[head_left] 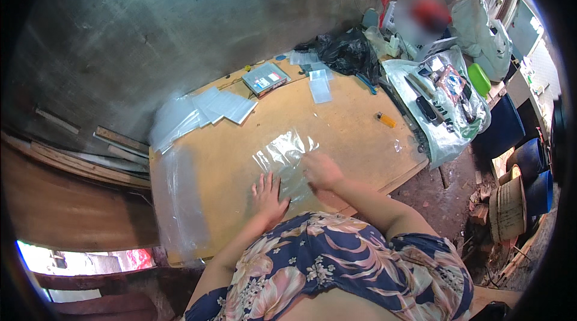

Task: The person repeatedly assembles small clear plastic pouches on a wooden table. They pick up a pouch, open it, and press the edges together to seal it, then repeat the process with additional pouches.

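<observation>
A clear plastic sheet [281, 148] lies on the wooden table in front of me, with bright glare on its far part. My left hand [268, 198] rests flat at the sheet's near left side, its fingers spread. Over the right edge of the sheet is my right hand [323, 171], its fingers curled together. The tips of those fingers are hidden, so whatever they hold does not show. Farther off to the left, a fanned stack of clear plastic sheets [207, 106] lies by the table's far edge. More clear plastic [177, 201] covers the table's left end.
At the back stand a flat box [264, 79], small plastic pieces [320, 86] and a black plastic bag [351, 50]. An orange lighter [386, 119] lies toward the right. Beyond it, a white plastic bag [445, 134] carries tools and small items. Blue barrels [538, 192] stand at right.
</observation>
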A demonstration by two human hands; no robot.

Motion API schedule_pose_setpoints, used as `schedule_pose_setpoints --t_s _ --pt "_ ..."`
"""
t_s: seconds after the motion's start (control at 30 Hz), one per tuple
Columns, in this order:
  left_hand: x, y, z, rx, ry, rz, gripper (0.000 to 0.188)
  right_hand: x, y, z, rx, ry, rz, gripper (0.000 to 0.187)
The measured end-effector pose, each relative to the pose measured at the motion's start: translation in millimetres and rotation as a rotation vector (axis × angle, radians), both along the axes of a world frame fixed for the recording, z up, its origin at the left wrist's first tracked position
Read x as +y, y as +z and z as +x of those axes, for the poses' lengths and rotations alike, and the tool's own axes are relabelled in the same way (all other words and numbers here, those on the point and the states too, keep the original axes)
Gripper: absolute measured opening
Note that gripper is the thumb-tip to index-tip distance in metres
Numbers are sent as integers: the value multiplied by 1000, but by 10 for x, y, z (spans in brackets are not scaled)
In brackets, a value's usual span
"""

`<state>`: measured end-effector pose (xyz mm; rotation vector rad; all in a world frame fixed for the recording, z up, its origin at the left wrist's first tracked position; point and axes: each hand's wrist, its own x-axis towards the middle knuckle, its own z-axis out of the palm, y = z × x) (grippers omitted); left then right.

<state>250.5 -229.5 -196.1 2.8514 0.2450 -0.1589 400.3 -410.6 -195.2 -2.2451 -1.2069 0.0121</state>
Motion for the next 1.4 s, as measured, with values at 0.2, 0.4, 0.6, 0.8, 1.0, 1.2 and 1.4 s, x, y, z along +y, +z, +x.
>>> schedule_pose_setpoints --t_s 0.2,0.4,0.6,0.8,1.0,1.2,1.4 --pt "592 127 -15 1 -139 -7 95 333 -59 -38 -18 53 -423 54" --pt "685 353 250 364 -29 60 115 338 -79 1003 121 -324 -546 58" --pt "793 474 340 515 19 57 123 306 -143 1899 89 -450 -489 55" --pt "927 475 290 538 45 78 125 240 -374 2010 -52 -371 -529 36" --pt "893 440 312 561 60 109 123 65 -171 1876 114 -539 -59 28" --pt "370 583 807 -13 -6 -439 100 -327 483 1472 1246 -262 369 23" --pt "-471 641 1387 111 393 -1656 62 -505 806 961 1687 59 493 25"
